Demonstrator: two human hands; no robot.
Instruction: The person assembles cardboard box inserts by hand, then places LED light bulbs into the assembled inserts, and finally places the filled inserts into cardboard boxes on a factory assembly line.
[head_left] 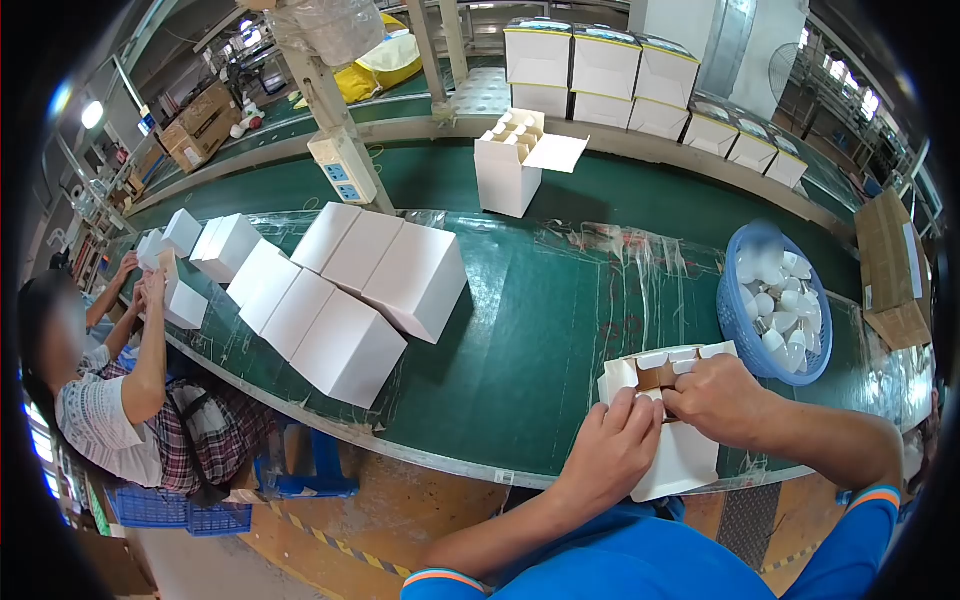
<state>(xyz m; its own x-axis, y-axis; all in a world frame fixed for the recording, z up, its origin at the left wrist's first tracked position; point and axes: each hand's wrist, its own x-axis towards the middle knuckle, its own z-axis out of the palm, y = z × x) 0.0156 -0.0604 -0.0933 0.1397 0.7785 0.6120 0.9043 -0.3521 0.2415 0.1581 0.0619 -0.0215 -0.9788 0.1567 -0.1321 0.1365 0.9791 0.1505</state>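
An open white carton (pixel 682 462) stands at the table's near edge in front of me. Its top shows small white flaps and brown inner walls that look like a cardboard divider (pixel 656 377). My left hand (pixel 618 440) has its fingers curled together over the carton's left near rim, gripping it. At the right side of the opening is my right hand (pixel 725 400), closed, with its fingertips down at the inner flaps; what they pinch is hidden. Right of the carton, a blue basket (pixel 728 318) holds many white light bulbs (pixel 790 312).
White boxes (pixel 345 345) stand in rows on the left of the green table (pixel 520 340). Beyond, an open divided carton (pixel 508 180) sits on the green belt. Stacked boxes (pixel 605 70) line the back ledge. Co-workers (pixel 110 400) handle boxes at far left. A brown carton (pixel 893 265) is at right.
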